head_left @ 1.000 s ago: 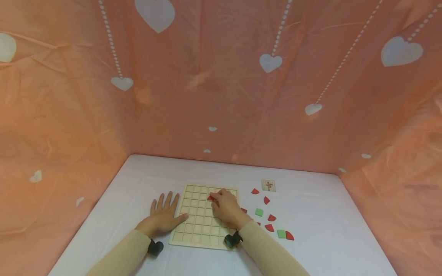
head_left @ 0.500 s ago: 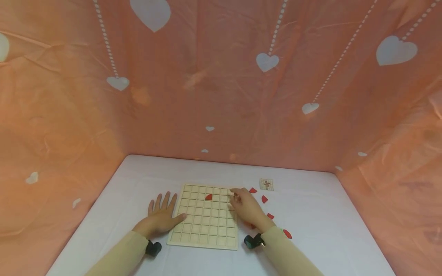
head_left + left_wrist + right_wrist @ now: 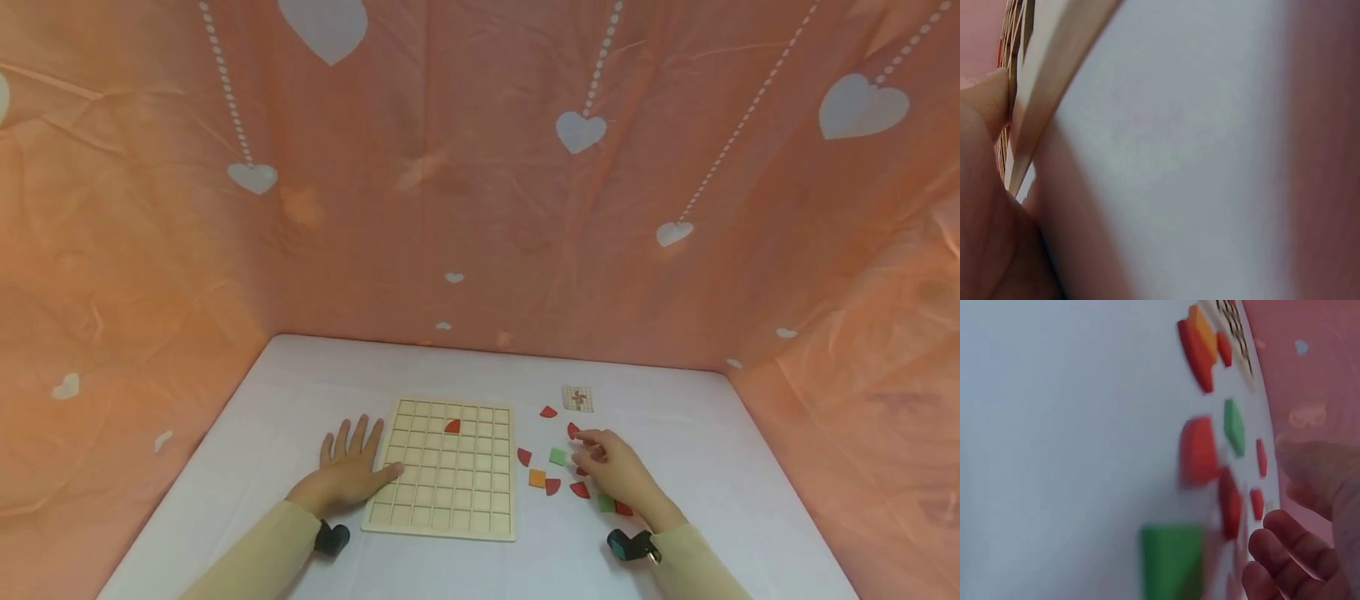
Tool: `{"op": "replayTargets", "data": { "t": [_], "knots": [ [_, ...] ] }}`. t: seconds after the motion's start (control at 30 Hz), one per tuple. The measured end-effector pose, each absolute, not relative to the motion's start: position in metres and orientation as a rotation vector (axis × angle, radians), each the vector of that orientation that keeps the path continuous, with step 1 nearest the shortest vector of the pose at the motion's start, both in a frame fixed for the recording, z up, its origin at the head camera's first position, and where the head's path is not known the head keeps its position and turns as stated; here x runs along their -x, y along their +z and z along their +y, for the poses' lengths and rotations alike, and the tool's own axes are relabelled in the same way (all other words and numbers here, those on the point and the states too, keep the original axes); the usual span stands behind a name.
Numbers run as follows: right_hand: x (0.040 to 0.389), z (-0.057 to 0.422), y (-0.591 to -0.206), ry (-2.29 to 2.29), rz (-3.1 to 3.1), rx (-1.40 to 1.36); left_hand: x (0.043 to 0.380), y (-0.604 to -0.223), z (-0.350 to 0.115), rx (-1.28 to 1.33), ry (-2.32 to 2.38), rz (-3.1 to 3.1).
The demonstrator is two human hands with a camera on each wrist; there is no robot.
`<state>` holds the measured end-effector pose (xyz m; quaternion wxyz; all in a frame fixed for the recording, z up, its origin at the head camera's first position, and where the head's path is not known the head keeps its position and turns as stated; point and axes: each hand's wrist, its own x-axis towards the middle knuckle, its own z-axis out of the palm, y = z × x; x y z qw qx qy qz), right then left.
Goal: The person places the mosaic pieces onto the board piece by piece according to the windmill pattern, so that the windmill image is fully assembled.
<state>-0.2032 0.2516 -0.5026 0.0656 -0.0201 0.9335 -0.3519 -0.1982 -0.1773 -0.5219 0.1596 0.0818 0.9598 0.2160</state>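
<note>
A pale wooden grid board (image 3: 442,504) lies on the table, with one red quarter-circle piece (image 3: 453,427) in a cell of its upper part. My left hand (image 3: 345,471) rests spread at the board's left side, its thumb on the edge. Right of the board, my right hand (image 3: 618,473) hovers over loose pieces, thumb and fingers apart, holding nothing that I can see. Around it are several red quarter-circles, among them a red piece (image 3: 580,490) and another red piece (image 3: 1200,450) in the right wrist view. The hand partly covers a green square (image 3: 607,502).
A green square (image 3: 557,456) and an orange square (image 3: 537,477) lie between the board and my right hand. Behind the pieces is a small printed pattern card (image 3: 577,398). An orange curtain (image 3: 480,208) with hearts hangs around the white table (image 3: 337,367).
My right hand has let go of the red quarter-circle on the board and moved right, over the loose pieces. The left hand has stayed at the board's edge.
</note>
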Motion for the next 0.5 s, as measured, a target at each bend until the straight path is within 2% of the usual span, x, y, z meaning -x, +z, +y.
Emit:
{"op": "replayTargets", "data": {
  "t": [0.5],
  "knots": [
    [0.197, 0.268, -0.519, -1.060, 2.851, 0.076, 0.196, -0.519, -0.176, -0.226, 0.627, 2.750]
  ]
}}
